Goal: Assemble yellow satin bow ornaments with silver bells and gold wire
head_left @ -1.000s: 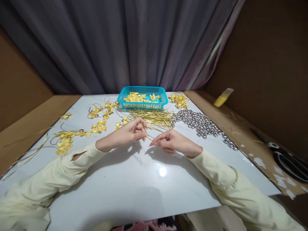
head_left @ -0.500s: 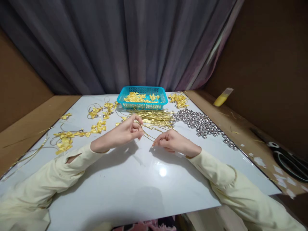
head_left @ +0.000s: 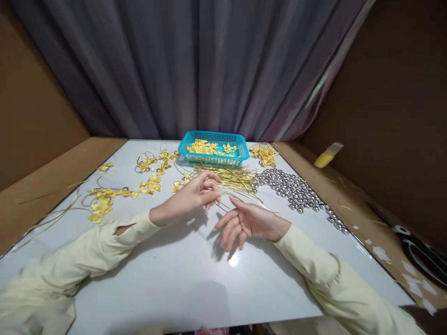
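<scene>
While a thin gold wire (head_left: 222,205) slants between my hands, my left hand (head_left: 193,195) pinches it at the fingertips; my right hand (head_left: 254,220) is beside it, fingers loosely spread. Just beyond lie more gold wires (head_left: 238,178), silver beads (head_left: 291,187) to their right, a turquoise basket (head_left: 217,161) behind.

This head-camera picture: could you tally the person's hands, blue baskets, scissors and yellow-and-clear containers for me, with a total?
Hands: 2 (left hand, right hand)
Blue basket: 1
Scissors: 1 pair
Yellow-and-clear container: 1
Total: 5
</scene>
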`<state>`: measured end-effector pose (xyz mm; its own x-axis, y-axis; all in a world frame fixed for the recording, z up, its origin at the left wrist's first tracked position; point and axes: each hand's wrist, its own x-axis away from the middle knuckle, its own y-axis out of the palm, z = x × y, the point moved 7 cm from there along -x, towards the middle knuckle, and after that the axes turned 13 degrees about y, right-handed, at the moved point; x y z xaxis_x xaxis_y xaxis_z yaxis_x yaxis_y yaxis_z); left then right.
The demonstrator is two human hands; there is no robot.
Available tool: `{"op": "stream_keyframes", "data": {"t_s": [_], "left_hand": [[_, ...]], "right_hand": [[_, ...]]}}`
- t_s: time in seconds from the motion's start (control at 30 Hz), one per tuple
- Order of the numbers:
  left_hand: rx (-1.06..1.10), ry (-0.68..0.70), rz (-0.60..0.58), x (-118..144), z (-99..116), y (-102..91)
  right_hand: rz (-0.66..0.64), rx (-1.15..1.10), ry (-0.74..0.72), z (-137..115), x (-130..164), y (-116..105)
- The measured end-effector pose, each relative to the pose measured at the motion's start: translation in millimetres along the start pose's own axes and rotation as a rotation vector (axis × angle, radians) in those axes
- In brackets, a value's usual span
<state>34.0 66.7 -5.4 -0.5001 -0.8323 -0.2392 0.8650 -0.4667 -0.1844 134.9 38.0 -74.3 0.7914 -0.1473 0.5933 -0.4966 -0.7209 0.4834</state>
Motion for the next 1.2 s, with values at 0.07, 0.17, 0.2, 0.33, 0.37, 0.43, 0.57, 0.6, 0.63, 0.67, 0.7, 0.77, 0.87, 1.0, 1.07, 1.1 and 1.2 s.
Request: {"op": "stream_keyframes", "data": {"t_s": [0.07,0.17,0.2,0.33,0.37,0.43,0.57,0.6,0.63,0.67,0.7,0.77,0.87,1.0,1.07,1.1,1.2], "left_hand": [[-0.024,0.077,-0.094,5,2,12.7],[-0.319,0.250,-0.264,16,5,33.6],[-0.448,0.337,-0.297,20,7,39.3],[-0.822,0.622,-0.403,32,4,58.6],[-0.899,0.695,-0.414,35,3,62.0],[-1.032,0.839,-0.410,39,1,67.5],[-1.165,1.027,-0.339,44,0,72.3],[-1.178,1.075,-0.315,46,1,72.8],[-1.190,1.113,-0.303,48,1,73.3],[-1.202,1.136,-0.304,49,0,73.8],[-1.212,1.144,-0.317,50,-2,74.3],[-1.229,1.125,-0.355,50,-7,74.9],[-1.231,1.080,-0.375,50,-10,75.6],[-1.202,1.069,-0.435,51,-8,79.4],[-1.175,1.125,-0.456,54,0,76.2],[-1.168,1.142,-0.438,55,5,70.1],[-1.250,1.062,-0.304,54,17,32.1]], "right_hand": [[-0.083,-0.155,-0.019,1,-7,8],[-0.014,-0.276,-0.150,-2,-10,6],[0.054,-0.288,-0.199,-3,-9,2],[0.277,-0.304,-0.259,0,-3,-10],[0.296,-0.305,-0.255,0,-2,-11],[0.319,-0.296,-0.247,-1,-1,-13],[0.351,-0.369,-0.249,-3,0,-21],[0.352,-0.396,-0.263,-3,0,-24],[0.350,-0.422,-0.280,-4,1,-27],[0.341,-0.451,-0.304,-4,1,-31],[0.338,-0.475,-0.332,-4,2,-35],[0.346,-0.506,-0.368,-5,3,-44],[0.379,-0.531,-0.404,-5,4,-54],[0.399,-0.526,-0.433,-9,6,-54],[0.402,-0.525,-0.426,-9,6,-53],[0.401,-0.527,-0.420,-9,5,-52],[0.416,-0.526,-0.401,-6,3,-54]]}}
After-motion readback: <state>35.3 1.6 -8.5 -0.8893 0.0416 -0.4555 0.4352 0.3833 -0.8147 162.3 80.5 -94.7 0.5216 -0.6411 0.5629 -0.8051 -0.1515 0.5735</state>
